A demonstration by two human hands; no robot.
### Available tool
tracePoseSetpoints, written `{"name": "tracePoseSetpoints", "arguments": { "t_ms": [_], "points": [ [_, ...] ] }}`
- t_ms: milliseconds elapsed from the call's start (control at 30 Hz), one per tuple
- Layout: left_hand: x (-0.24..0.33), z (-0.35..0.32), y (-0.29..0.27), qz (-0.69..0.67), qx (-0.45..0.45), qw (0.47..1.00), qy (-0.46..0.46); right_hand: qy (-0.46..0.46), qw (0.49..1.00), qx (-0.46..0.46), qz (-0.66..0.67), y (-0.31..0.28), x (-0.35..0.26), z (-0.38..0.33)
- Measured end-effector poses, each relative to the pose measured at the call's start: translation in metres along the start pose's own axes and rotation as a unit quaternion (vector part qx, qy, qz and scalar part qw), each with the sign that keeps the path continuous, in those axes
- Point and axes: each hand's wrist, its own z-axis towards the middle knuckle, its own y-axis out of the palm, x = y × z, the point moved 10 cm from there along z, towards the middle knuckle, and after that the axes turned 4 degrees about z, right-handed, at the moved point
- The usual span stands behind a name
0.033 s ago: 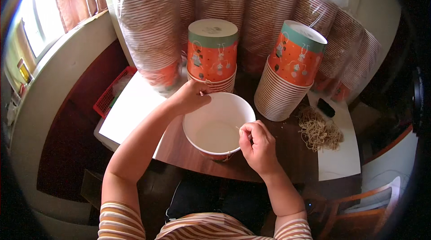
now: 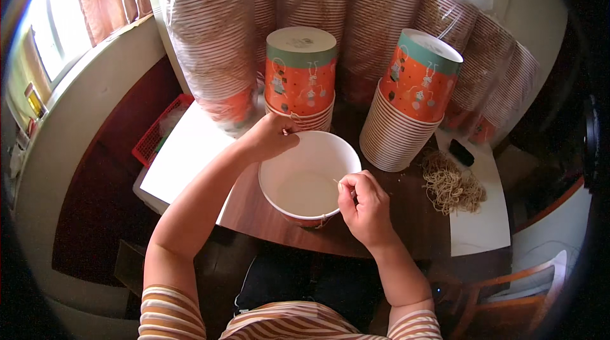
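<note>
A round paper bucket (image 2: 309, 171) with a white inside stands mouth up on the table in front of me. My left hand (image 2: 272, 138) is closed at its far left rim, fingers bent; whatever lies between them is hidden. Over the right rim, my right hand (image 2: 364, 203) pinches a thin tan string, and its short end (image 2: 337, 181) sticks out past the fingertips. A small bit of string also shows on the near right rim. Close behind the left hand rises a bucket stack, with an upside-down orange and green bucket (image 2: 301, 79) on top.
A second bucket stack (image 2: 397, 127) stands to the right, topped by another inverted bucket (image 2: 427, 79). Tangled tan strings (image 2: 452, 184) lie beside a white board (image 2: 480, 222). Tall plastic-wrapped bucket stacks (image 2: 213, 28) line the back. A red basket (image 2: 152, 140) sits at left, a wooden chair (image 2: 508, 295) at lower right.
</note>
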Motion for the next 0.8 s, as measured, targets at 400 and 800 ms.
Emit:
{"name": "tracePoseSetpoints", "arguments": {
  "t_ms": [400,800],
  "points": [
    [0.000,0.012,-0.002,0.089,0.061,0.994,-0.018,-0.001,1.000,-0.016,-0.008,0.002,0.000,0.001],
    [0.005,-0.100,0.029,-0.303,-0.037,0.940,-0.151,0.063,0.987,-0.140,0.046,-0.029,0.008,0.042]
  ]
}}
